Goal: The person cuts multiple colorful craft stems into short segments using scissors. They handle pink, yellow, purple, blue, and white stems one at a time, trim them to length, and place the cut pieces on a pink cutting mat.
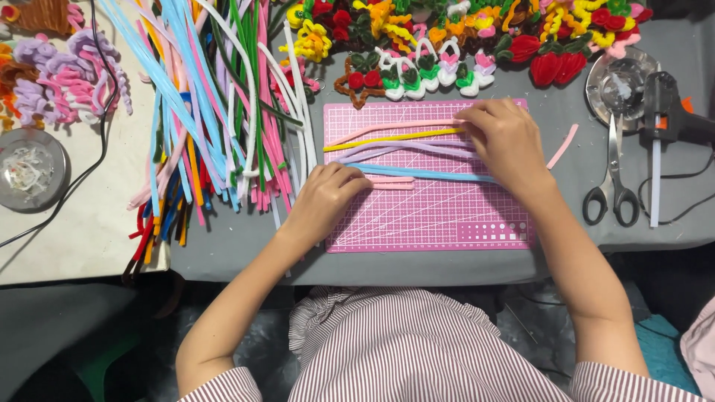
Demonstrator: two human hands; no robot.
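Pipe cleaners [402, 138] are pressed flat on the mat [432, 216]: right hand [503, 141] at 1 o'clock, left hand [324, 197] at 9; fingers extended, nothing gripped. Ends should be kept aligned.

The person wears a short-sleeved top of thin maroon-and-white stripes, the fabric gathered into soft ruffles at the chest. The striped sleeves end above the elbows, leaving both forearms bare. The left hand [322, 199] and right hand [500, 141] carry no rings, watch, bracelet or gloves.
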